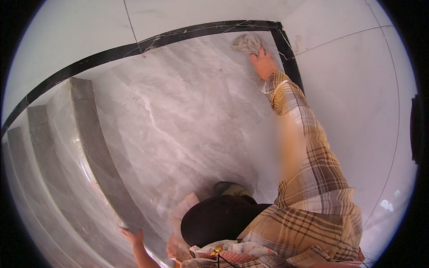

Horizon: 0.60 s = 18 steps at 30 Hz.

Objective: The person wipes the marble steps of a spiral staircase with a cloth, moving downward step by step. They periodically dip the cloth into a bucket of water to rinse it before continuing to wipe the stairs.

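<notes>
My right hand (264, 63) reaches out to the far right corner of a grey marbled stair landing (177, 117). Its fingers press on a crumpled grey cloth (247, 44), which lies flat on the stone close to the black skirting. Down at the lower left, my left hand (134, 236) rests on the dark grey edge strip (104, 167) of a step. Its fingers are spread and hold nothing.
Black marble skirting (187, 31) borders the landing below pale tiled walls (345, 100). Stone steps (38, 124) lie on the left. My bent knee (214, 217) and a dark shoe (223, 187) are at the bottom centre. A blurred patch covers part of my right sleeve (311, 134).
</notes>
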### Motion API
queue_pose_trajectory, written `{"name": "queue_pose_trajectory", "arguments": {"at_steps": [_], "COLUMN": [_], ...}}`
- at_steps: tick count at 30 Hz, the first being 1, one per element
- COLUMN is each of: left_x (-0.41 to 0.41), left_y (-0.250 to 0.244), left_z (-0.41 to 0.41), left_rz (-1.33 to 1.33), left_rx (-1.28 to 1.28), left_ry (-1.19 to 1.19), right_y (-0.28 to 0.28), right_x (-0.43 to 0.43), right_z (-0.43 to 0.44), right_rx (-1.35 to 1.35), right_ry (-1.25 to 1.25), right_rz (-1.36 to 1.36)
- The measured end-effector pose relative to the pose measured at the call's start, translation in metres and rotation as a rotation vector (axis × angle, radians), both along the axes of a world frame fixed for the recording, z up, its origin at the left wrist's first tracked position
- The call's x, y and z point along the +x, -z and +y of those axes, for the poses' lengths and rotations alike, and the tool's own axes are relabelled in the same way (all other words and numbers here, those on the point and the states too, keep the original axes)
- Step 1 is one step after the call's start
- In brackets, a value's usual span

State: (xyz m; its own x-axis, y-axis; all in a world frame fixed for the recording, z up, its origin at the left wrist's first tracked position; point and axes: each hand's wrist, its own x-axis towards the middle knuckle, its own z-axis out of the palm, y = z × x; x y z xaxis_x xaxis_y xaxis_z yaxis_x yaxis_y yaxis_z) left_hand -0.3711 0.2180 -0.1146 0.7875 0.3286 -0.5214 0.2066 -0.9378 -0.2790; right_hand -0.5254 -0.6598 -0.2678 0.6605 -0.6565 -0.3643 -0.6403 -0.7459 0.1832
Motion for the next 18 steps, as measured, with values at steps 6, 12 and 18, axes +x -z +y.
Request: {"name": "queue_pose_trajectory", "arguments": {"at_steps": [6,12,18], "left_x": [-0.004,0.003,-0.013], "left_y": [0.014,0.035,0.012], "left_z": [0.006,0.024,-0.007], "left_rz": [0.035,0.016,-0.041], "left_rx": [-0.057,-0.172,-0.218], "left_ry": [0.147,0.227,0.192], "right_y": [-0.033,-0.081,-0.108], "right_x": [-0.065,-0.151,-0.229], "right_z": [-0.02,0.003,0.061], "right_rx": [-0.121,-0.018,0.064], "right_ry": [-0.114,-0.493,-0.464], "right_rz": [0.214,0.26,0.175]}}
